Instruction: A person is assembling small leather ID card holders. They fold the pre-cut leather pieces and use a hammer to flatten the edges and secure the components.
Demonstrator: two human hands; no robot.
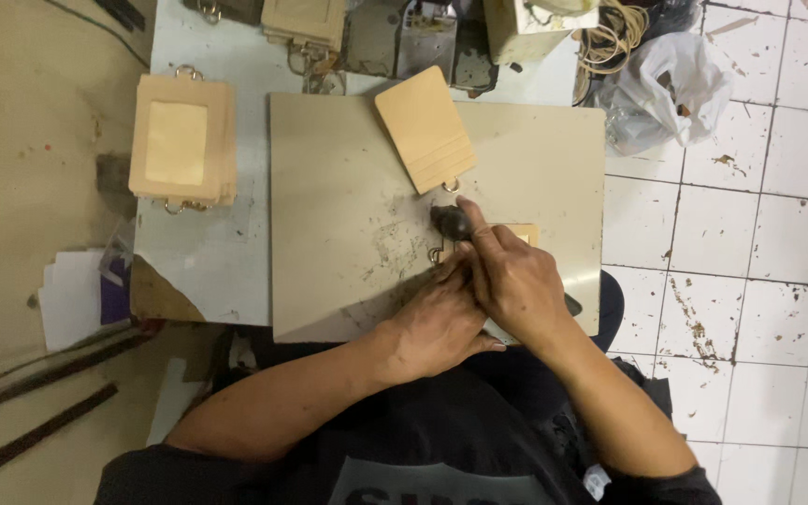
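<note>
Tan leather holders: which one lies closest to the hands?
The single tan holder lying tilted on the grey board, its ring just above the right hand. The stack lies far off, left of the board.

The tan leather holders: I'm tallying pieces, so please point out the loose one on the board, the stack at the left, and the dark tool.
Loose tan holder (424, 128), head view, middle of its face.
Stack of holders (182, 142), head view, top piece's window.
Dark tool (450, 221), head view, its rounded end by the right hand (516, 285).
</note>
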